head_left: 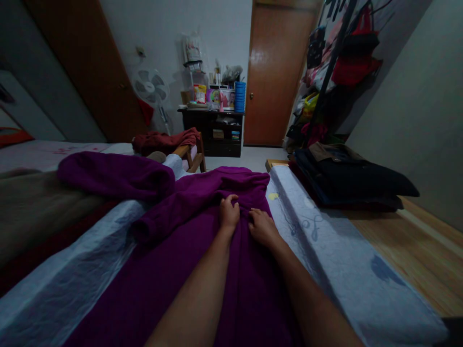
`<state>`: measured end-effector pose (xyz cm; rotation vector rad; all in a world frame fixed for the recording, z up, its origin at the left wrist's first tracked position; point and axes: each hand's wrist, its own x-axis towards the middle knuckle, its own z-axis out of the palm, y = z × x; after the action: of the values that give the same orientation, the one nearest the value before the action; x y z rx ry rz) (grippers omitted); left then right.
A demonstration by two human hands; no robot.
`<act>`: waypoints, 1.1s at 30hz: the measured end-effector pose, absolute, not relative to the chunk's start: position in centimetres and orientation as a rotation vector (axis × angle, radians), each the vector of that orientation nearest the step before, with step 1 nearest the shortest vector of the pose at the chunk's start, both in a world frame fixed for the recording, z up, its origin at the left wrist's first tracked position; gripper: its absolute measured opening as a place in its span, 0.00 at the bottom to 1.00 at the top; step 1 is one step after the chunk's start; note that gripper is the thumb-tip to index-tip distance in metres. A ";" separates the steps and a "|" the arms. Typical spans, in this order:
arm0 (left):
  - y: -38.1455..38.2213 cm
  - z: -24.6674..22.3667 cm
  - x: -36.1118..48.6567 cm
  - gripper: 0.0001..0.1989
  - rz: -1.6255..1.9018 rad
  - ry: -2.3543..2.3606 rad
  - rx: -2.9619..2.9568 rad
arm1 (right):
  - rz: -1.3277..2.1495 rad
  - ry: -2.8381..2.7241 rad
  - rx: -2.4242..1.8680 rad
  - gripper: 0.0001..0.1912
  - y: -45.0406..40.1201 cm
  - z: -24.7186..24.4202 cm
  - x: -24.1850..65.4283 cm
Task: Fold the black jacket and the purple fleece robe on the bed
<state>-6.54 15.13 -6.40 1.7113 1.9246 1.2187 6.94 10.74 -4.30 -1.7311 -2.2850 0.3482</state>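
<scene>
A purple long garment (188, 270) lies spread on a bed with a pale blue patterned cover (318, 250). One of its sleeves reaches out to the left. My left hand (229, 212) is on the upper part of the garment, its fingers bent over the cloth. Just right of it, my right hand (263, 226) touches the garment near its right edge, fingers curled down on the fabric. Whether either hand pinches the cloth is too dark to tell. A bundled purple cloth (115, 174) lies to the left of the garment.
Folded dark clothes (347, 176) are stacked at the right, by a wooden surface (415, 241). Beige cloth (43, 207) lies at the left. Farther back are reddish cloth (164, 140) on a wooden frame, a fan (150, 86), a dark cabinet (202, 127) and a door (277, 72).
</scene>
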 end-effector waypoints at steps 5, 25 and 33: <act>14.6 -5.1 -7.2 0.15 0.713 2.185 1.847 | 0.297 -2.126 -1.856 0.19 14.1 -3.0 6.8; 23.1 1.3 0.7 0.18 0.734 1.737 2.421 | 0.290 -2.192 -1.691 0.28 14.2 -6.4 7.3; 30.0 0.9 3.9 0.31 0.500 1.797 2.283 | 0.266 -2.151 -1.675 0.26 14.0 -6.3 7.2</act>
<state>3.85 29.98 0.95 2.2827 1.7974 0.5004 7.23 13.99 -6.30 -1.6755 -2.1510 0.2662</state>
